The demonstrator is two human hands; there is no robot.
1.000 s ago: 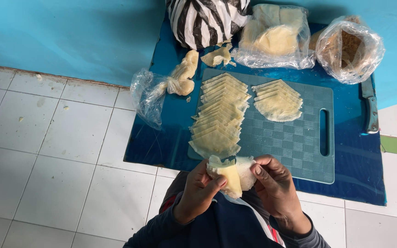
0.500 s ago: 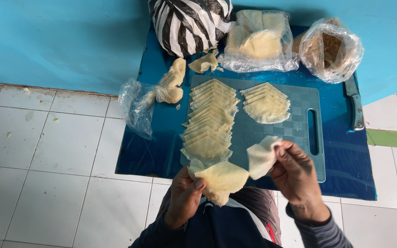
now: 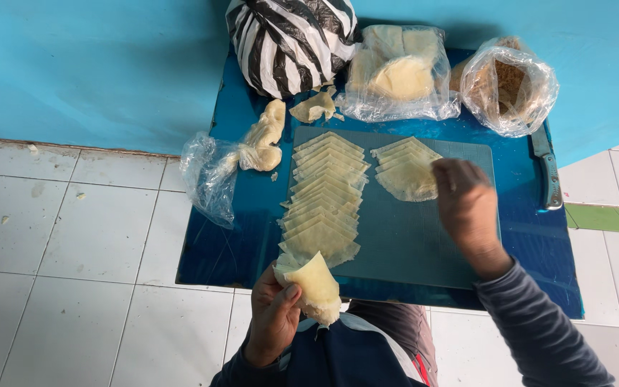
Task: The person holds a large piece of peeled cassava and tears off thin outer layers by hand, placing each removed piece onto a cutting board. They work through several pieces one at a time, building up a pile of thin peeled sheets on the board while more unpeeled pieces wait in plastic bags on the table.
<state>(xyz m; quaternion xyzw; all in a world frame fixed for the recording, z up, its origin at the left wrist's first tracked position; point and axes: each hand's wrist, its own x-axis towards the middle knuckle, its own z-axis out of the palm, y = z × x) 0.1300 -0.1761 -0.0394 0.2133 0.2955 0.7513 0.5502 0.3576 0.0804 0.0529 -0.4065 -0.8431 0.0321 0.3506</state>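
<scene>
Your right hand [image 3: 467,204] hides the near corner of the right-hand wrapper stack [image 3: 404,166] and whatever its fingers hold; the striped bag [image 3: 291,39] is cut off by the picture's top edge.

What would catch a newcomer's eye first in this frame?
Two overlapping rows of pale dough wrappers lie on the teal cutting board. The right hand reaches over the shorter row, while the left hand holds a folded wrapper stack near the body. A black-and-white striped bag sits behind.

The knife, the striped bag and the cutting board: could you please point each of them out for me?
knife [image 3: 547,172], head view, on its handle.
striped bag [image 3: 288,39], head view, on its bulging front.
cutting board [image 3: 410,236], head view, on its bare middle.
</scene>
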